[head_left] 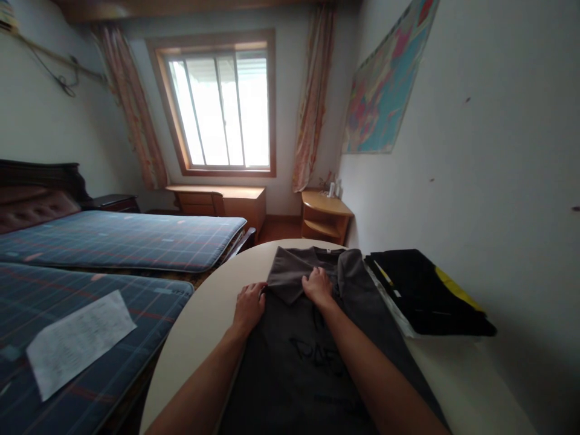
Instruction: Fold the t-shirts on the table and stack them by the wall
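A dark grey T-shirt with black lettering lies spread on the round table, its neckline at the far end. Its left sleeve is folded inward over the body. At the shirt's left edge, my left hand has its fingers closed on the fabric near the fold. My right hand rests over the middle of the upper shirt, its bent fingers gripping the inner edge of the folded sleeve. My right forearm crosses the front and hides part of the lettering.
Folded black and yellow clothing lies on the table's right side by the wall. The cream round table has a curved left edge. Beds with plaid mattresses stand left, one bearing a paper sheet. A corner shelf stands beyond.
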The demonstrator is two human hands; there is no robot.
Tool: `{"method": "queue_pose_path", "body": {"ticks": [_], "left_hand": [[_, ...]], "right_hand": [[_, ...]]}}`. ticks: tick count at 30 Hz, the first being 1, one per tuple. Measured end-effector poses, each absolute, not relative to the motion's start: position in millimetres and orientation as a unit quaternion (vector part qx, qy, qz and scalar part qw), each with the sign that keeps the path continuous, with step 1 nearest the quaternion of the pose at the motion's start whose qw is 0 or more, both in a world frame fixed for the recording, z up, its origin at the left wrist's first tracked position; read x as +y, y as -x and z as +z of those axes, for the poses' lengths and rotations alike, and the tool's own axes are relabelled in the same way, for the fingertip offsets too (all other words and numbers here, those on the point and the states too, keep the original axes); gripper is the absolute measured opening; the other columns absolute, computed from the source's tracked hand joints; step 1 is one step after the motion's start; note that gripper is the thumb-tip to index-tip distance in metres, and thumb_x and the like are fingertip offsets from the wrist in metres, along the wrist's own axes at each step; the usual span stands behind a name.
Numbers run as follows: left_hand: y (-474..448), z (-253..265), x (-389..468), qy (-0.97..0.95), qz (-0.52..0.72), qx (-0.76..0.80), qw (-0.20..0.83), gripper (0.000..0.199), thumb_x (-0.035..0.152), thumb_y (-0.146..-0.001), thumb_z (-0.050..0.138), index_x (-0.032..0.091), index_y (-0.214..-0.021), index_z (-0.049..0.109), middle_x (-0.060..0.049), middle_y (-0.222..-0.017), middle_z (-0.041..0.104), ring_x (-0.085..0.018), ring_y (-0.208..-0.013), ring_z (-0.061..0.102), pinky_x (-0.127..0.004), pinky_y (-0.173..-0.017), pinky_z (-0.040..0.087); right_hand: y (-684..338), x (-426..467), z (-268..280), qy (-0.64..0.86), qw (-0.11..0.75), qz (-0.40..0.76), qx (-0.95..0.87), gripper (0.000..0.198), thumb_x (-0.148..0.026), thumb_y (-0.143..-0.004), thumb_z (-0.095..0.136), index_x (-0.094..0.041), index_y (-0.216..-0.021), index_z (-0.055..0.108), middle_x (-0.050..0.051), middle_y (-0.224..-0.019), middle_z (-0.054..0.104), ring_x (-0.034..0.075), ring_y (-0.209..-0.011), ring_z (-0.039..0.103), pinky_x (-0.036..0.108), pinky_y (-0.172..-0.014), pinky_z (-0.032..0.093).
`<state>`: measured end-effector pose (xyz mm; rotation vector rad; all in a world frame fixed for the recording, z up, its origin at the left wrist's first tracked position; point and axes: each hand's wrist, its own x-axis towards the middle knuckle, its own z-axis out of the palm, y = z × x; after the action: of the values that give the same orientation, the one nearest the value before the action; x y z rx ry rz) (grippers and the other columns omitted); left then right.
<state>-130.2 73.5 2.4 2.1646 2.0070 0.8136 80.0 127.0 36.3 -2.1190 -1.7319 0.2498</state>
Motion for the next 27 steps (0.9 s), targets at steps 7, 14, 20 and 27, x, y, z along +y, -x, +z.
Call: {"method": "queue_pose_path", "body": {"ticks": [7,14,20,27], "left_hand": [[130.6,1.3,74.8,-0.712,0.253,0.655,0.025,0.036,0.016,-0.092,0.055,0.026,-0.126,0.063,-0.005,-0.121,0.068,-0.023,-0.116,0.057,-0.035,-0.100,0.042],[126.7,4.7,75.0,-0.685,0.240,0.687,0.030,0.034,0.016,-0.092,0.053,0.022,-0.124,0.065,-0.007,-0.116,0.071,-0.022,-0.114,0.059,-0.033,-0.097,0.042],[122.8,6.5,73.3,-0.666,0.236,0.707,0.033,0.028,0.022,-0.094,0.051,0.021,-0.117,0.067,-0.008,-0.109,0.073,-0.022,-0.104,0.065,-0.033,-0.091,0.043],[124.4,7.8,70.3,-0.652,0.234,0.721,0.027,0.025,0.022,-0.094,0.049,0.021,-0.109,0.068,-0.009,-0.107,0.072,-0.024,-0.103,0.066,-0.036,-0.090,0.043]], "right_hand": [[-60.8,107.9,22.4,0.637,0.141,0.063,-0.756,0.065,-0.055,-0.097,0.038,-0.026,-0.155,0.033,0.009,-0.165,0.018,0.032,-0.151,0.011,0.051,-0.119,0.008],[-61.5,99.6,10.5,0.581,0.078,0.114,-0.802,0.068,-0.067,-0.096,0.029,-0.034,-0.156,0.028,0.006,-0.166,0.015,0.037,-0.152,0.003,0.057,-0.118,0.004],[-60.1,101.1,20.5,0.536,0.052,0.115,-0.835,0.069,-0.064,-0.096,0.032,-0.033,-0.157,0.023,0.007,-0.166,0.012,0.039,-0.152,0.002,0.061,-0.117,-0.001],[-47.5,91.5,17.4,0.465,0.075,0.132,-0.872,0.061,-0.058,-0.098,0.035,-0.034,-0.154,0.033,0.003,-0.164,0.023,0.033,-0.152,0.012,0.057,-0.119,0.009]]}}
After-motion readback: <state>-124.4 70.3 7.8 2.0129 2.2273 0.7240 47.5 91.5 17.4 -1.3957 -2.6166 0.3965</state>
